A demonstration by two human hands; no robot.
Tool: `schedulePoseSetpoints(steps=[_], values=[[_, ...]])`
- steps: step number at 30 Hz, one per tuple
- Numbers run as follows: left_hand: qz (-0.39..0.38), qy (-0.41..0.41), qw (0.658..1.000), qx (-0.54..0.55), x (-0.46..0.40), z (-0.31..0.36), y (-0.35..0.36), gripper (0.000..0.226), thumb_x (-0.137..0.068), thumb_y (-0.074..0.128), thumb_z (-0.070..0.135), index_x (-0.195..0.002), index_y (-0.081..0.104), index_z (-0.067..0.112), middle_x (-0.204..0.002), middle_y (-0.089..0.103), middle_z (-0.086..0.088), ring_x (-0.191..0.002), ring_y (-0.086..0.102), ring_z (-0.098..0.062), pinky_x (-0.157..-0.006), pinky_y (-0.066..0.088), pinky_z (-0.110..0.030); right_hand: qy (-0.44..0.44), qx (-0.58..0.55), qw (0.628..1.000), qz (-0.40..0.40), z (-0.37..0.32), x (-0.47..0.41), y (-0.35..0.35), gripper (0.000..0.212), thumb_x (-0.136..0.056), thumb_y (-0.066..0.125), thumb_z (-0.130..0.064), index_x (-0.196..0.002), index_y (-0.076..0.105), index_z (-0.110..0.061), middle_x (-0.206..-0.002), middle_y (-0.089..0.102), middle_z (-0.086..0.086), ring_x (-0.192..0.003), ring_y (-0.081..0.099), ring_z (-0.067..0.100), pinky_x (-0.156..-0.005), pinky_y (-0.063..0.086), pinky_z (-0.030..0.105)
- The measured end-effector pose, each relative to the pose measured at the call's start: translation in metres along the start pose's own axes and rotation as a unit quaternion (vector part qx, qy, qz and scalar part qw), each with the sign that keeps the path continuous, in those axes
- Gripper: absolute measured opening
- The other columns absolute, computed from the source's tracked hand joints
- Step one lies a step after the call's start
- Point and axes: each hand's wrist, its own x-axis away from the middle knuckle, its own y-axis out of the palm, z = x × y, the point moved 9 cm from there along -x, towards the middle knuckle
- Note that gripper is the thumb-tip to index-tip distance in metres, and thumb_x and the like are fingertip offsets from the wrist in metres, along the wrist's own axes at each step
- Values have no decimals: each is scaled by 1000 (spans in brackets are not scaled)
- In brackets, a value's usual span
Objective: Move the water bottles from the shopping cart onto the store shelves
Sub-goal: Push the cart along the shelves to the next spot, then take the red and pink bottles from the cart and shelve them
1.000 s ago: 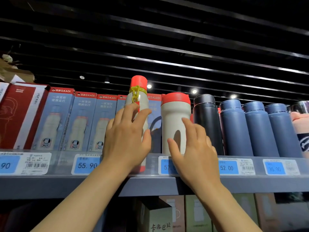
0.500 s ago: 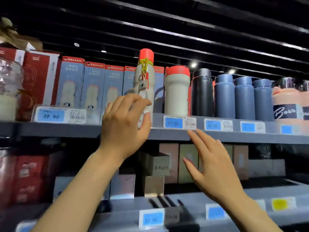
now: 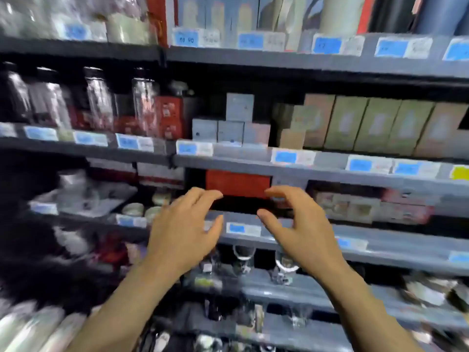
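Although motion blur softens most detail, the layout reads clearly from left to right. At far left, clear glass jars [image 3: 99, 102] stand upright on the second shelf, with red boxes just beside them. At lower left, pale cylinders [image 3: 33, 331] lie tilted near the frame corner; whether these are water bottles in the shopping cart cannot be told, and no cart is plainly visible. Near centre, the left hand [image 3: 182, 232] hangs in front of the shelving, fingers loosely curved and spread, holding nothing. Between the hands and behind them sits a red box [image 3: 237, 184] under a grey shelf edge [image 3: 317, 171]. The right hand [image 3: 302, 229] mirrors the left, thumb and fingers parted, likewise empty. At upper right, the lower parts of upright bottles [image 3: 340, 13] stand on the top shelf, well above both hands. Judged from this, a bottle is already shelved and the next lies below and to the left, so the left hand is probably nearer to it.
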Motion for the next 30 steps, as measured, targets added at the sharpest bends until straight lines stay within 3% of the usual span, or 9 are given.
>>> schedulePoseSetpoints(steps=[4,9,13,17,20,22,25,30], values=[[-71,-187,979,45,119,-50,-15,35,-89,66,39,-121,62,27,-120,58,11,-107,59,-16,-80,50,-34,121,-215,968,-56,-14,70,64,10,-89,67,-21,-96,63,-27,-92,66,-15,-81,62,7,-70,50,21],[-94,-300,948,41,234,-106,-61,38,-86,52,49,-113,66,26,-111,61,10,-98,59,-12,-81,42,-25,149,-290,933,-156,-70,134,150,7,-92,64,-16,-98,65,-19,-91,66,-7,-70,58,1,-64,47,16],[-73,-362,929,31,311,-160,-119,26,-85,59,42,-105,67,26,-94,58,14,-70,56,0,-65,44,-20,163,-303,919,-193,-120,163,221,16,-91,64,-11,-91,66,-26,-85,67,-11,-73,60,7,-69,49,19],[-56,-403,913,22,387,-221,-191,33,-85,49,48,-102,69,27,-91,56,20,-74,58,-5,-61,42,-20,170,-305,899,-265,-202,197,323,21,-91,64,-12,-86,65,-32,-85,66,-21,-80,63,14,-81,54,44],[-62,-433,899,1,437,-281,-242,28,-83,57,39,-100,71,22,-88,55,16,-76,56,-5,-66,37,-5,192,-311,880,-302,-274,238,399,17,-90,65,-12,-87,65,-29,-84,66,-26,-80,63,9,-85,53,44],[-60,-446,893,11,462,-322,-269,34,-85,51,45,-100,71,23,-89,57,16,-77,57,-5,-68,43,-10,193,-310,868,-337,-316,264,441,15,-89,66,-16,-88,65,-31,-85,68,-22,-77,63,3,-80,54,38],[-51,-466,883,26,486,-371,-297,40,-83,45,52,-101,70,27,-95,62,18,-85,63,-10,-73,55,-30,191,-265,851,-412,-355,285,484,11,-90,66,-24,-97,62,-33,-98,66,-15,-77,60,-8,-67,46,10],[-59,-468,879,67,502,-424,-302,38,-82,47,51,-102,68,28,-96,61,17,-85,63,-11,-71,58,-37,247,-235,863,-373,-355,262,517,13,-89,68,-24,-98,62,-30,-98,64,-13,-90,60,5,-77,49,25]])
